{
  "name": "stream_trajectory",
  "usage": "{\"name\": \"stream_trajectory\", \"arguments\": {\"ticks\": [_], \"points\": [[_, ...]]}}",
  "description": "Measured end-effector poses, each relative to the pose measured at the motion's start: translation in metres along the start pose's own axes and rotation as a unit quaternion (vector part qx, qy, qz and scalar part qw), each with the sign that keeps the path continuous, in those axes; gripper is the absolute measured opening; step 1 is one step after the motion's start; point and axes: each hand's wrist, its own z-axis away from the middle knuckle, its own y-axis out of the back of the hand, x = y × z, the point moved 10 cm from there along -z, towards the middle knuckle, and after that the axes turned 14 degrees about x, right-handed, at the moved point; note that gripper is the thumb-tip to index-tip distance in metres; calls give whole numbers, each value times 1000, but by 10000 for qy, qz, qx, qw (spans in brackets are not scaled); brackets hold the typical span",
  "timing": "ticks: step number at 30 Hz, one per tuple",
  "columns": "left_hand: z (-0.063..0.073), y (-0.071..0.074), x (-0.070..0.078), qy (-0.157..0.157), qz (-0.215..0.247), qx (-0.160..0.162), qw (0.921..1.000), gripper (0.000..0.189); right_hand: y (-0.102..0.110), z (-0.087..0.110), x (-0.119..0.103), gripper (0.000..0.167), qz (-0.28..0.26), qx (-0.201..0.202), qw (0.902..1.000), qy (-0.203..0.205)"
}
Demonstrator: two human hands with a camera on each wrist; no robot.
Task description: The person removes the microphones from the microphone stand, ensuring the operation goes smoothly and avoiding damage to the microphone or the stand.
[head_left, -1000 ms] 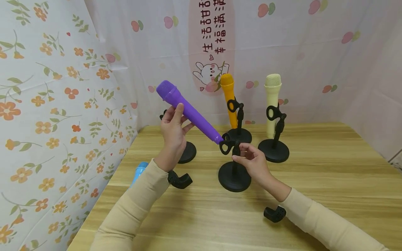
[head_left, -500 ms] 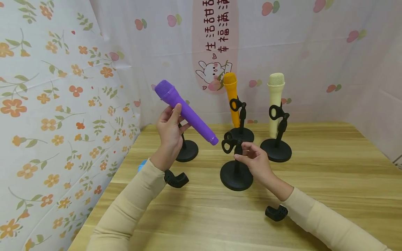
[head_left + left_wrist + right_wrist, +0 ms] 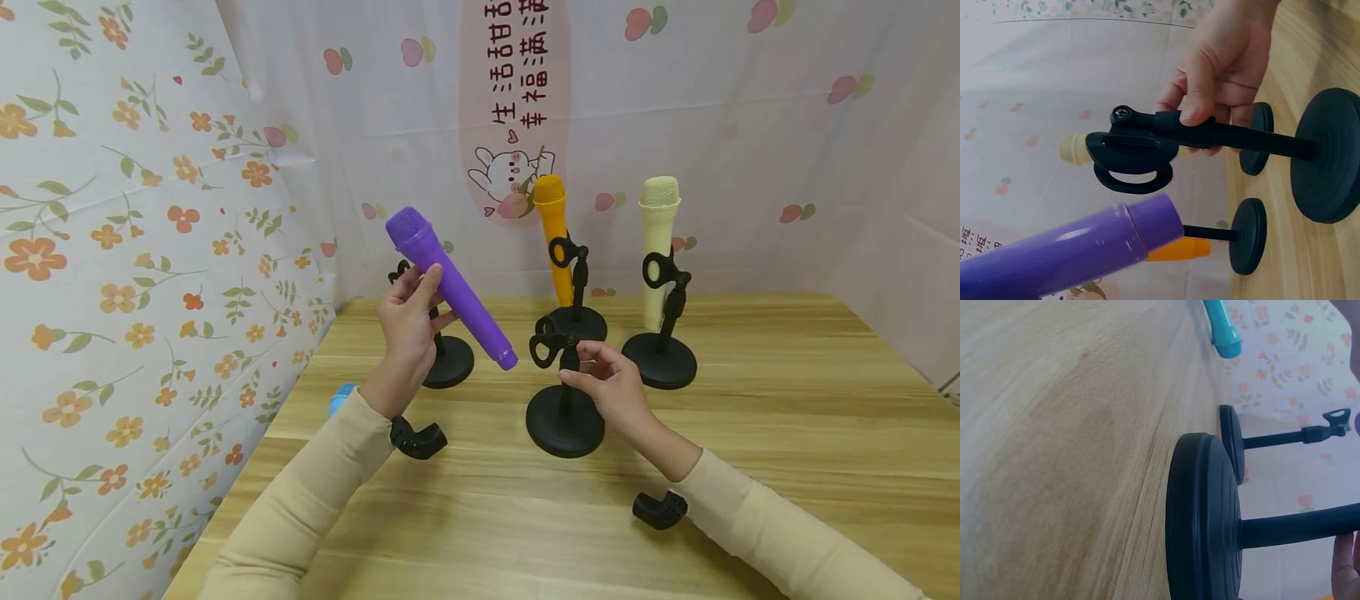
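Note:
My left hand (image 3: 408, 321) holds a purple microphone (image 3: 468, 312) by its body, tilted with the head up to the left. Its lower end points down toward a black microphone stand (image 3: 566, 421) and stays apart from the stand's clip (image 3: 545, 348). With thumb and fingers, my right hand (image 3: 611, 383) pinches the upper part of that stand's post, just below the clip. In the left wrist view the microphone's tail (image 3: 1157, 225) lies beside the clip (image 3: 1132, 156), with a gap between them. The stand's round base (image 3: 1200, 519) rests on the table.
Behind are an orange microphone (image 3: 553, 242) and a cream microphone (image 3: 658, 250), each held in a black stand. Another stand (image 3: 450, 362) is partly hidden behind my left hand. A blue microphone (image 3: 341, 398) lies at the left on the wooden table (image 3: 787, 417). Patterned cloth hangs around.
The purple microphone's lower end has moved away from the stand's clip, left and downward, with my left hand. My right hand keeps its grip on the stand.

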Motion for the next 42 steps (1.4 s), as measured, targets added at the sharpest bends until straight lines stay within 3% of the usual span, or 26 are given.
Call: {"name": "stream_trajectory", "arguments": {"ticks": [9, 30, 42], "points": [[1, 7, -8, 122, -408, -30, 9991, 35, 0, 0, 1, 41, -103, 5, 9999, -80], [-1, 29, -29, 323, -1215, 134, 9920, 30, 1, 0, -1, 40, -242, -18, 9996, -123], [0, 39, -37, 442, -1598, 2, 9862, 33, 0, -2, 1, 40, -227, -45, 9996, -187]]}}
